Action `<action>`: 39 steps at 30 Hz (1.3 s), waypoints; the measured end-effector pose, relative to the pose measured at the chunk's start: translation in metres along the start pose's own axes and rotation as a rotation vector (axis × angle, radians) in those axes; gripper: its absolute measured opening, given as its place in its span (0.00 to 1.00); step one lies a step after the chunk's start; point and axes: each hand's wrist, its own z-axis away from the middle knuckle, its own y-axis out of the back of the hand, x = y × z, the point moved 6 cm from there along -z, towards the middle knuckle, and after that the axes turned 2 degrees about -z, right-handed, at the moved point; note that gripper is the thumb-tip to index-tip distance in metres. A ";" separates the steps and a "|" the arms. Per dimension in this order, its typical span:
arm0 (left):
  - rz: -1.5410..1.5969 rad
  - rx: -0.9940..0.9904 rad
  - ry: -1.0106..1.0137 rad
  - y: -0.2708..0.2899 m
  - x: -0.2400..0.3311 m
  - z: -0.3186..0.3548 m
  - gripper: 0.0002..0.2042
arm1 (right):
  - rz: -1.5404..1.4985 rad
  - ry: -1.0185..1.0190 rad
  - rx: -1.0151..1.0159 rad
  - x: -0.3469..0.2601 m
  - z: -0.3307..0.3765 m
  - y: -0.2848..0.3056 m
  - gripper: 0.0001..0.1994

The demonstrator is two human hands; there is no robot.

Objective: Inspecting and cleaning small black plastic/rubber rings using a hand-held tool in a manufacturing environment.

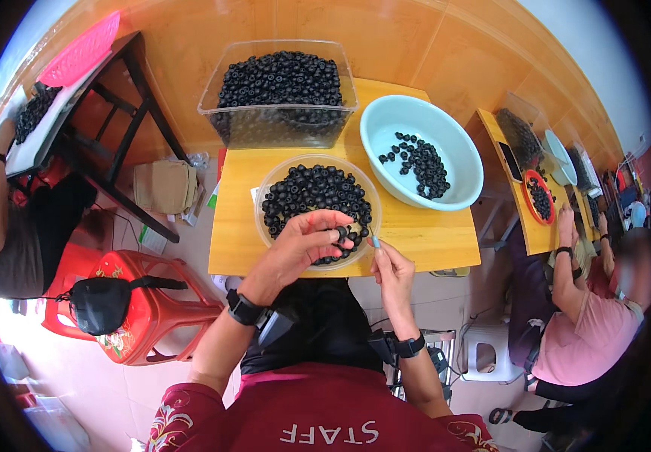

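Observation:
Over a round clear tub (376, 197) of small black ring-shaped parts (310, 188), my left hand (299, 245) is closed with one black ring-shaped part (343, 235) between thumb and fingers. Just to its right, my right hand (394, 277) is pinched around a thin tool (375, 241) that shows light blue at my fingertips; its fine end is too small to make out clearly. Tool and held part appear close together, but I cannot tell whether they touch.
A clear rectangular bin (280, 128) heaped with black parts stands behind the tub on the yellow table (431, 241). A light-blue basin (465, 184) holds some more. Red stools (144, 301) stand at left. Co-workers sit at tables on both sides, one in a pink shirt (596, 339).

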 end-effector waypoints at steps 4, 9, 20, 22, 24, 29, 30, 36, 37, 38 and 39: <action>0.155 -0.033 -0.073 -0.003 -0.009 0.010 0.12 | 0.235 0.309 -0.039 -0.039 0.009 -0.009 0.11; 0.311 -0.048 -0.130 -0.003 -0.016 0.017 0.11 | 0.487 0.537 -0.101 -0.074 0.024 -0.022 0.11; 0.323 -0.037 -0.162 -0.001 -0.016 0.020 0.10 | 0.602 0.717 -0.135 -0.087 0.030 -0.036 0.13; 0.322 -0.044 -0.170 -0.001 -0.015 0.020 0.09 | 0.596 0.715 -0.139 -0.088 0.029 -0.036 0.13; 0.313 -0.039 -0.188 -0.001 -0.012 0.020 0.09 | 0.599 0.719 -0.138 -0.089 0.029 -0.036 0.13; 0.299 -0.020 -0.173 -0.005 -0.006 0.018 0.09 | 0.695 0.727 -0.133 -0.094 0.027 -0.035 0.15; 0.292 -0.014 -0.169 -0.006 -0.004 0.017 0.09 | 0.695 0.728 -0.133 -0.095 0.026 -0.035 0.15; 0.271 -0.012 -0.136 -0.007 0.001 0.012 0.07 | 0.696 0.780 -0.118 -0.101 0.022 -0.033 0.16; 0.277 -0.017 -0.136 -0.007 0.001 0.013 0.07 | 0.679 0.792 -0.120 -0.101 0.022 -0.034 0.16; 0.266 -0.021 -0.129 -0.006 0.000 0.013 0.07 | 0.662 0.803 -0.121 -0.101 0.021 -0.034 0.16; 0.253 -0.021 -0.124 -0.005 -0.001 0.013 0.07 | 0.662 0.802 -0.122 -0.101 0.020 -0.035 0.16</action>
